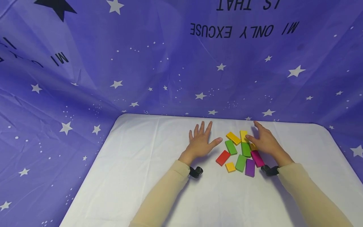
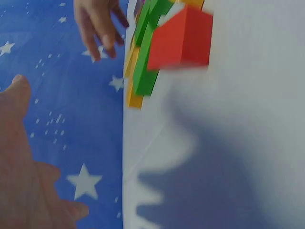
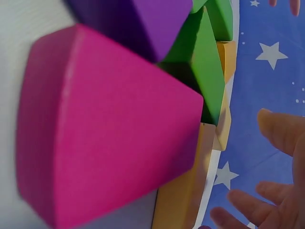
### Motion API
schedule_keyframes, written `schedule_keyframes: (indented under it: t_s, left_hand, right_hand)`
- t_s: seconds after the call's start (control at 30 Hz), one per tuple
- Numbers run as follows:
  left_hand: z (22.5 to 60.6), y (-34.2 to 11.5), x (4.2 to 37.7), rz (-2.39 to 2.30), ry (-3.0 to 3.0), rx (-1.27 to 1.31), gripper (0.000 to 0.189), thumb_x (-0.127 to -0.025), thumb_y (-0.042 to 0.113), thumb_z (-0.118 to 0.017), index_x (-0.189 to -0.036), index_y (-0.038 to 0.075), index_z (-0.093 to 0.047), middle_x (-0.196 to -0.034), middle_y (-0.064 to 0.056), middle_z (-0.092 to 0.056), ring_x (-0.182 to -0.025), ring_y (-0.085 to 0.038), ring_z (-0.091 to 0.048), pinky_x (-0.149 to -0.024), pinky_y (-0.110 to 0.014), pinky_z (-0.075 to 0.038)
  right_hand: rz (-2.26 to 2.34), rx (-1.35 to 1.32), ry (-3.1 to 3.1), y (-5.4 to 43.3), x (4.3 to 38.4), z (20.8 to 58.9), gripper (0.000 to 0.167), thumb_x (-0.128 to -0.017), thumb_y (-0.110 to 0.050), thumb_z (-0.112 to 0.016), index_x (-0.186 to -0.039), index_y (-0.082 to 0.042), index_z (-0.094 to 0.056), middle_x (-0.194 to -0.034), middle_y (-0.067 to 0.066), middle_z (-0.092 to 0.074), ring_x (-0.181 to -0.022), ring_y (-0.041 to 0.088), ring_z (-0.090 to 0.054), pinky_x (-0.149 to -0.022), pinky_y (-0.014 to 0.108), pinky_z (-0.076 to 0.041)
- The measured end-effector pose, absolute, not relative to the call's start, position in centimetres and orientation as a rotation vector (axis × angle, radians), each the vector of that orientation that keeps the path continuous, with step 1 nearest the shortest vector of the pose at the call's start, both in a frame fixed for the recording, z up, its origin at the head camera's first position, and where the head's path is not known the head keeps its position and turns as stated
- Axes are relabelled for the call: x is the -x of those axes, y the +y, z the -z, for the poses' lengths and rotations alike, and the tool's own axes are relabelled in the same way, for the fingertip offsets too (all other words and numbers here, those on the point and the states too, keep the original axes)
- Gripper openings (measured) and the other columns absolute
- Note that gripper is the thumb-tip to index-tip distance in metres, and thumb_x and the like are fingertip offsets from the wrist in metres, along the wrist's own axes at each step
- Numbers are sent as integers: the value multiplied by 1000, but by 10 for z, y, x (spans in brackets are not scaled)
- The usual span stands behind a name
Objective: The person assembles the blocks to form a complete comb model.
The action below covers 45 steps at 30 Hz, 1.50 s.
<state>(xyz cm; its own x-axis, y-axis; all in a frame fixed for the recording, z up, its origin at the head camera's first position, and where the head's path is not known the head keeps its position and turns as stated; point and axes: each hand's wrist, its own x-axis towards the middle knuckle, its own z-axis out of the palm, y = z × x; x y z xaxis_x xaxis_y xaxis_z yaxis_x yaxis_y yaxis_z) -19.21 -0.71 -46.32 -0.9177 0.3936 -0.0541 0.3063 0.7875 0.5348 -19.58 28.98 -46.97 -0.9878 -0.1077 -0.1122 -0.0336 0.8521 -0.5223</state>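
Several coloured blocks lie loosely grouped on a white table. To their left my left hand [image 1: 200, 143] hovers with its fingers spread, nearest the red block [image 1: 223, 158] and a green block [image 1: 231, 147]. On the other side my right hand [image 1: 266, 142] is held over the group's right edge, thumb and fingers apart, nothing between them. Its thumb overlaps the yellow block [image 1: 243, 136] in the head view; whether they touch I cannot tell. Below that hand are a magenta block [image 3: 124, 129], a purple block [image 1: 250, 167] and a partly covered orange block [image 1: 253, 147].
The white table [image 1: 136, 164] ends at a back edge against a purple-blue star-printed cloth [image 1: 170, 63], which also hangs at both sides. A small orange block [image 1: 230, 167] lies at the group's near side. Black wrist cameras [image 1: 196, 172] stick out beneath both wrists.
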Motion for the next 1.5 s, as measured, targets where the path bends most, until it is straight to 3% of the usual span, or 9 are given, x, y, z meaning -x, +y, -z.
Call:
schedule_keyframes:
  t_s: [0.2,0.5,0.87,1.2,1.5]
  left_hand:
    - [472,20,185,-802,2804,-514,84,-98,70,-35,-164,25,-10,-168,-14,-11,-153,-38,-6,-119,-65,-4]
    - [478,51,188,-733,2829,-473,85,-97,70,-41,-163,22,-19,-167,-7,-20,-153,-32,-15,-121,-59,-13]
    - [480,77,195,-516,2948,-460,72,-97,64,-49,-153,19,-45,-159,-1,-39,-149,-29,-26,-119,-55,-22]
    - [482,92,197,-336,3053,-538,56,-94,65,-54,-137,30,-64,-149,3,-52,-143,-28,-37,-116,-51,-29]
    - [483,90,206,-280,3105,-557,46,-91,59,-65,-134,40,-65,-122,7,-64,-113,-17,-51,-96,-33,-42]
  right_hand:
    - [803,97,2880,286,202,471,86,-98,-37,-64,-155,9,-20,-149,37,-37,-133,57,-36,-109,69,-29]
    - [762,127,2890,283,207,475,77,-95,-37,-68,-149,8,-36,-139,35,-48,-123,51,-49,-103,68,-38]
    - [684,141,2898,281,211,479,62,-94,-33,-68,-137,9,-54,-134,36,-54,-125,54,-46,-106,68,-36]
    - [689,118,2862,277,211,478,63,-96,-30,-67,-140,11,-50,-131,35,-56,-122,52,-49,-104,66,-39]
    - [707,175,2893,273,213,478,59,-98,-24,-65,-142,12,-47,-132,36,-55,-122,51,-50,-105,64,-39]
